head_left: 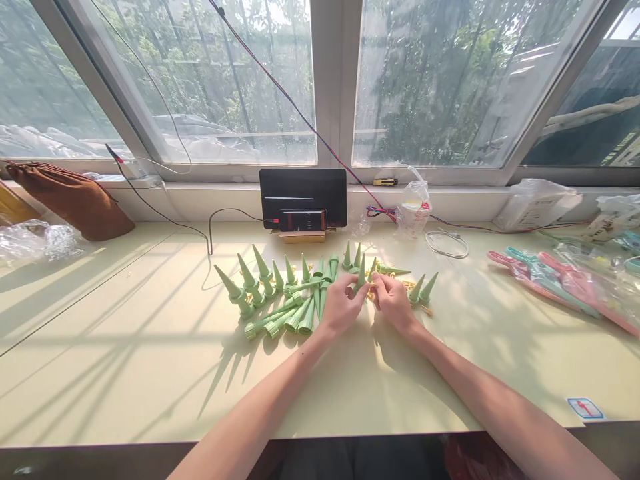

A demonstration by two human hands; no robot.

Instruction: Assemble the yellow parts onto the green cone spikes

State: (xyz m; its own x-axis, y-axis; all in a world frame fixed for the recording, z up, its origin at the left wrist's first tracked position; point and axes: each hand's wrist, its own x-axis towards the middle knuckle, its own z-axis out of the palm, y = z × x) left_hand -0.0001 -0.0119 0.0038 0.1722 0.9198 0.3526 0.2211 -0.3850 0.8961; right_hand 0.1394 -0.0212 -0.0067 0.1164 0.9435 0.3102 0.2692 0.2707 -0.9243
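My left hand (pixel 343 305) is closed round a green plastic spike (pixel 361 272), its pointed tip facing up. Right beside it, my right hand (pixel 394 304) pinches a small yellow-orange piece (pixel 371 286) at the spike's side; whether the two parts are joined is hidden by my fingers. To the left, several green spikes stand point-up, such as one near the end of the row (pixel 227 281). In front of them, other spikes (pixel 273 319) lie on their sides with ribbed collars. Two spikes (pixel 423 291) stand right of my right hand, near more small yellow-orange pieces (pixel 427 310).
A phone (pixel 303 220) leans against a black tablet (pixel 303 183) behind the spikes. Cables (pixel 173 217) run across the back. A brown pouch (pixel 75 200) lies far left. Pink and teal plastic tools (pixel 555 277) lie at right, and a coiled white cable (pixel 447 244) rests behind.
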